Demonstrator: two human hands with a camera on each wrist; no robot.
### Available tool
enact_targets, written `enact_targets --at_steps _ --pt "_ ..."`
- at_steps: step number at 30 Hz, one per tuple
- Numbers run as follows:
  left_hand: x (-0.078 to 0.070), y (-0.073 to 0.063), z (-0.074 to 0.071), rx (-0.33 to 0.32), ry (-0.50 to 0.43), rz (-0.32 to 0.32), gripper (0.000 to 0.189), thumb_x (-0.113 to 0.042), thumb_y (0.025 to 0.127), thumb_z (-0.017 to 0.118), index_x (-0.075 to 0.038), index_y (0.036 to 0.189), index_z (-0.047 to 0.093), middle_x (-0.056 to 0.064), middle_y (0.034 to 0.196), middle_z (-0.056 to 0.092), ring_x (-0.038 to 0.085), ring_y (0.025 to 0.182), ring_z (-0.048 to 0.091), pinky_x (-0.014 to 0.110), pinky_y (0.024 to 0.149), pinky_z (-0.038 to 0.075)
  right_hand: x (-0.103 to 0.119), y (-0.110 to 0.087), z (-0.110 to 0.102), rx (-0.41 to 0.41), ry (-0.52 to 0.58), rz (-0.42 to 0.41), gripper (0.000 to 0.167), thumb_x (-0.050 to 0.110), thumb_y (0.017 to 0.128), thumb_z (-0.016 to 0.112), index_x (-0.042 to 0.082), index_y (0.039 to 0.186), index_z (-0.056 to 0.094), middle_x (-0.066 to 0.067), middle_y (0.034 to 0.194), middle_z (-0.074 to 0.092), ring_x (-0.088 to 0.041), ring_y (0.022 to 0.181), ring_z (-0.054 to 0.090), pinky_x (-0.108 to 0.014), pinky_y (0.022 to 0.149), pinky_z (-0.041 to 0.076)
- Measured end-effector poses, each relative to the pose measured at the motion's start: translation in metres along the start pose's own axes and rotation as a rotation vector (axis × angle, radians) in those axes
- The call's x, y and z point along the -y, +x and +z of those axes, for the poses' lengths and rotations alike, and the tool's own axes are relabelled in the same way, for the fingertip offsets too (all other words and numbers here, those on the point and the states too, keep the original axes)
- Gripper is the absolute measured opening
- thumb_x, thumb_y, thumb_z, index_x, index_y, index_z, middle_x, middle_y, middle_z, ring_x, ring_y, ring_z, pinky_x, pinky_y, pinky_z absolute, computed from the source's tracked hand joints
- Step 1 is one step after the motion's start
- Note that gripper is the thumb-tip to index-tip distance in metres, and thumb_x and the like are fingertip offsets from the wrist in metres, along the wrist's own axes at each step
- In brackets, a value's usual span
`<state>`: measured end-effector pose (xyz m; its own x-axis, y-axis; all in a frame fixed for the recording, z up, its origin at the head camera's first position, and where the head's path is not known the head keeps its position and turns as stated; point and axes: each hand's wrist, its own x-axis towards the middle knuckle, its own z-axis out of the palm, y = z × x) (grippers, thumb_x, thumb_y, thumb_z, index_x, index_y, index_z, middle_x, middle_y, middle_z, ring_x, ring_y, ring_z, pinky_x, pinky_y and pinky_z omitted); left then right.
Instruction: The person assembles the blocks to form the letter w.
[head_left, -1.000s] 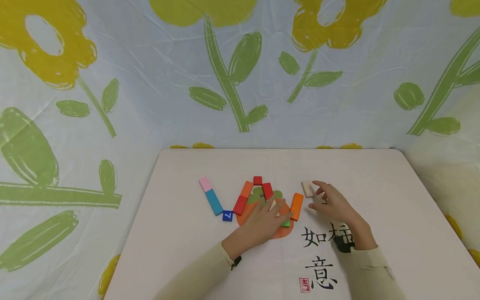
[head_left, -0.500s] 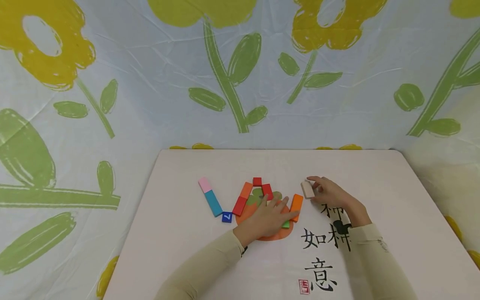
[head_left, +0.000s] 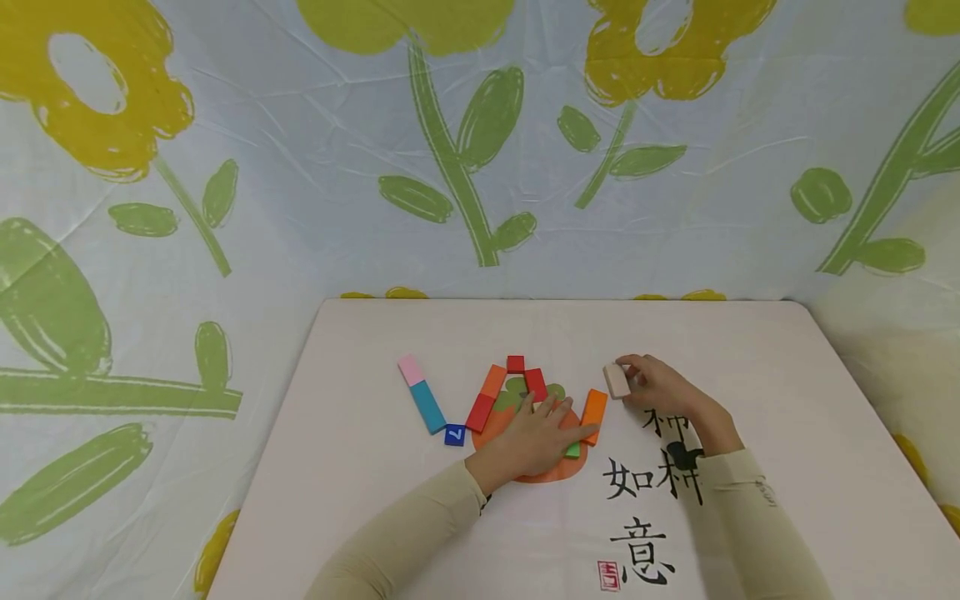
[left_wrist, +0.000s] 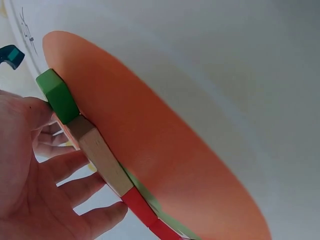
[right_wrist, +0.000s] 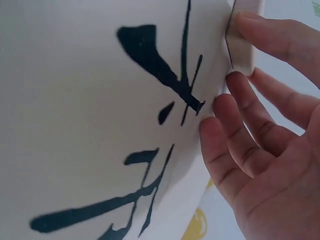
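Painted wood on matt cloth.
The green block (left_wrist: 57,95) looks smooth and painted, the plain block (left_wrist: 102,157) bare wood; the tablecloth (head_left: 750,400) is matt.

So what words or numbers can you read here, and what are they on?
"7", white, on the small blue block.
"如" and "意", black brush characters on the table mat.
Two more black characters by the right hand, partly covered by its sleeve: cannot read.
Red seal stamp on the mat: too small to read.
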<state>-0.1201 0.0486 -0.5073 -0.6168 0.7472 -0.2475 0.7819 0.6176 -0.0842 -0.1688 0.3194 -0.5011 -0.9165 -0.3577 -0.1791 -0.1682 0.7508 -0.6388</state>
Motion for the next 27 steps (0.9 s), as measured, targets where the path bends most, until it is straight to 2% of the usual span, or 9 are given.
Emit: enact_targets --at_steps 4,10,14,27 --pt "0.000 0.000 -0.001 0.001 0.001 0.001 0.051 -0.045 0.107 0.035 -0.050 0.156 0.021 0.005 0.161 0.030 0.031 0.146 0.031 0.056 0.114 0.028 -0.002 0.000 0.002 -0.033 0.018 0.014 0.060 0.007 0.088 0.075 -0.011 0.137 0.046 -0.027 0.117 0.058 -0.038 0.101 0.057 -0.054 0.084 0.051" --pt "-0.001 -0.001 -0.002 0.002 0.009 -0.001 0.052 -0.045 0.107 0.035 -0.050 0.157 0.021 0.005 0.161 0.031 0.031 0.145 0.032 0.056 0.113 0.028 -0.004 0.000 0.007 -0.081 0.059 0.067 0.066 0.020 0.088 0.079 -0.010 0.137 0.046 -0.027 0.120 0.057 -0.036 0.100 0.058 -0.048 0.080 0.052" --pt "0.000 -0.001 -0.001 0.010 0.010 -0.004 0.052 -0.046 0.107 0.035 -0.050 0.157 0.020 0.005 0.161 0.030 0.031 0.145 0.032 0.056 0.114 0.028 -0.003 0.001 0.011 -0.099 0.085 0.058 0.065 0.019 0.087 0.079 -0.010 0.137 0.046 -0.026 0.118 0.057 -0.034 0.097 0.058 -0.044 0.076 0.053" --pt "-0.001 -0.002 -0.004 0.028 -0.006 0.003 0.052 -0.044 0.107 0.037 -0.050 0.157 0.021 0.005 0.161 0.031 0.031 0.146 0.031 0.057 0.114 0.027 0.004 0.005 0.016 -0.081 0.157 0.098 0.063 0.020 0.088 0.079 -0.009 0.134 0.048 -0.021 0.114 0.057 -0.030 0.095 0.056 -0.038 0.076 0.051"
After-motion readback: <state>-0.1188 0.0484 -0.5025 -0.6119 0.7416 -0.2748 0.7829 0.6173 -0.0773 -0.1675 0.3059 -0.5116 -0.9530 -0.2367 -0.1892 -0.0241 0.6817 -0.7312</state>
